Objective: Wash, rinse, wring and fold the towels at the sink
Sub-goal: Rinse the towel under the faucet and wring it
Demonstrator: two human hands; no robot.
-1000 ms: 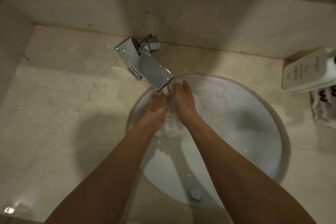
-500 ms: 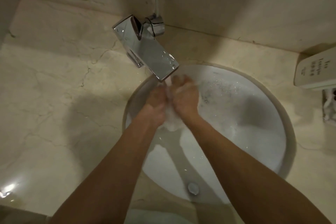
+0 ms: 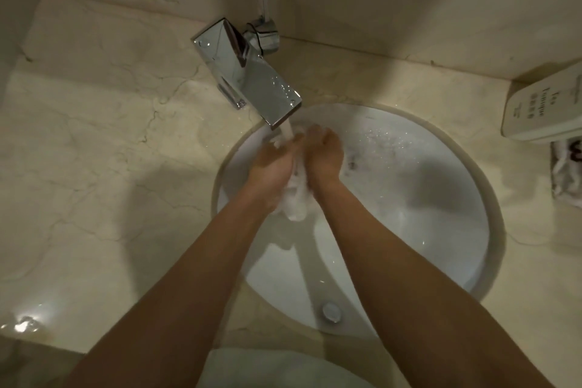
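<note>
1. Head view, only one camera: landmark is the faucet (image 3: 252, 79), chrome, square spout, mounted on the counter behind the sink (image 3: 441, 261).
2. Water stream (image 3: 287, 130) runs from the faucet's outlet, falling onto the hands just below it.
3. Left hand (image 3: 273, 167) sits directly under the faucet outlet, fingers curled, clutching the towel (image 3: 296, 198).
4. Right hand (image 3: 324, 156) is just right of the outlet, touching the left hand, fingers curled over the same towel, grasping it.
5. Towel is white and bunched, squeezed between both palms; its loose end hangs out at the wrists, on the near side from the faucet, above the basin.
6. Suds (image 3: 387, 148) cling to the basin wall right of the faucet.
7. Drain plug (image 3: 330, 312) lies at the near end of the basin, well apart from the faucet.
8. Bottle (image 3: 541, 110) with printed text lies on the counter (image 3: 94, 167), far right of the faucet; a patterned cloth (image 3: 567, 173) is just beside it, nearer the camera.
9. Wet glare patch on the counter, far left and near from the faucet.
</note>
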